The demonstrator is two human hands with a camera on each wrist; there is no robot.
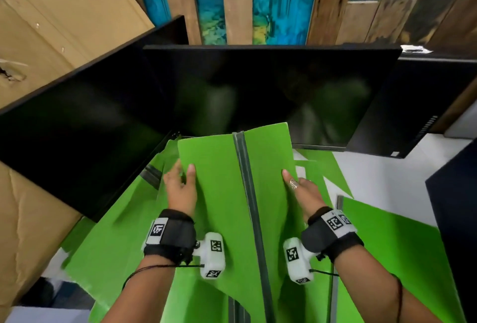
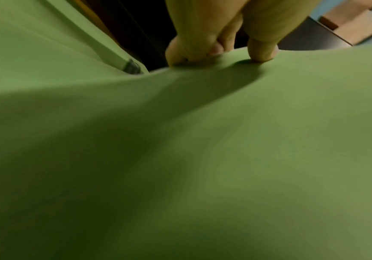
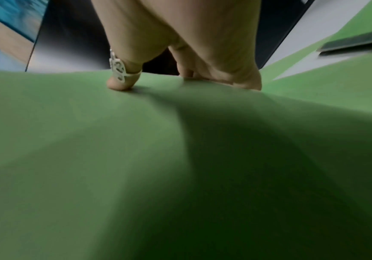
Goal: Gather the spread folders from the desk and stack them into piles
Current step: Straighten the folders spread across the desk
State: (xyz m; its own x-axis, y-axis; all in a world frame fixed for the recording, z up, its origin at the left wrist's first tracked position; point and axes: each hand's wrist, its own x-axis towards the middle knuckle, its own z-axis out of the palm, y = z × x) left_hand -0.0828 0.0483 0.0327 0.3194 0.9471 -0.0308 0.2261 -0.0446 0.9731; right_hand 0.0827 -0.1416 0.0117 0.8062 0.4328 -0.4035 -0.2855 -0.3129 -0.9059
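Note:
An open green folder [image 1: 219, 186] with a grey spine down its middle is held up in front of me, spread flat and lifted off the desk. My left hand [image 1: 180, 180] pinches its left edge, thumb on top and fingers underneath. My right hand [image 1: 296, 186], with a ring on the thumb, pinches its right edge the same way. In the left wrist view the left hand [image 2: 220, 52] clamps the folder [image 2: 202, 149]. In the right wrist view the right hand [image 3: 180, 77] clamps the folder [image 3: 136, 158]. More green folders [image 1: 387, 240] lie spread on the desk below.
Two dark monitors [image 1: 258, 90] stand close behind the folders, one angled at the left [image 1: 77, 121]. A black computer case [image 1: 413, 105] stands at the right. The white desk [image 1: 387, 167] shows at the right. Cardboard [image 1: 51, 25] leans at the left.

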